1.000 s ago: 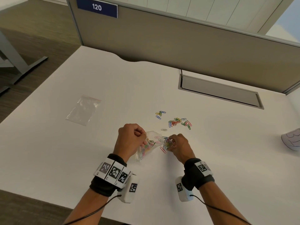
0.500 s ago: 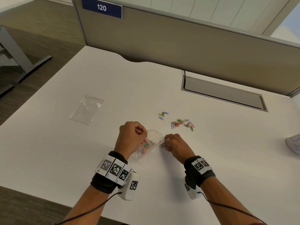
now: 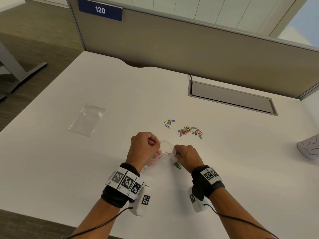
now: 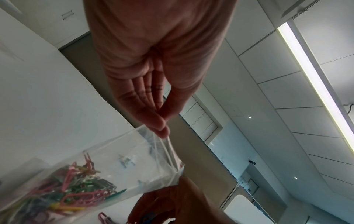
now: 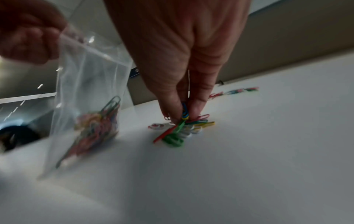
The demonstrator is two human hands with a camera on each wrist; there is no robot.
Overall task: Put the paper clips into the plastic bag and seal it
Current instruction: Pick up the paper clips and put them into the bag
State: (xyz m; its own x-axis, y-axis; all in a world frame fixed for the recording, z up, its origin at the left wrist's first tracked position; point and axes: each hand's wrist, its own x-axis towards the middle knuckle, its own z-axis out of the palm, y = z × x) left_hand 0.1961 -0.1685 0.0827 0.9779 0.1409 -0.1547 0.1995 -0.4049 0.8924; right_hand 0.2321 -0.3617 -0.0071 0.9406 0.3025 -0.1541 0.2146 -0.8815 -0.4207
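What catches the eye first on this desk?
Two hands meet over a clear plastic bag half full of coloured paper clips: the left hand pinches its rim, the right hand pinches a bunch of clips. More loose clips lie scattered just beyond, and a spare empty bag far left.

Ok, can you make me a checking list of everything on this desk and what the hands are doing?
Surface: white desk, bare in front.
Job's things: plastic bag partly filled, top open; loose paper clips on desk.
Clutter: spare bag; pale object at right edge.
Grippers: left hand pinches bag's top; right hand pinches a bunch of clips.
Cables: wrist camera wires.
Surroundings: partition, sign 120.
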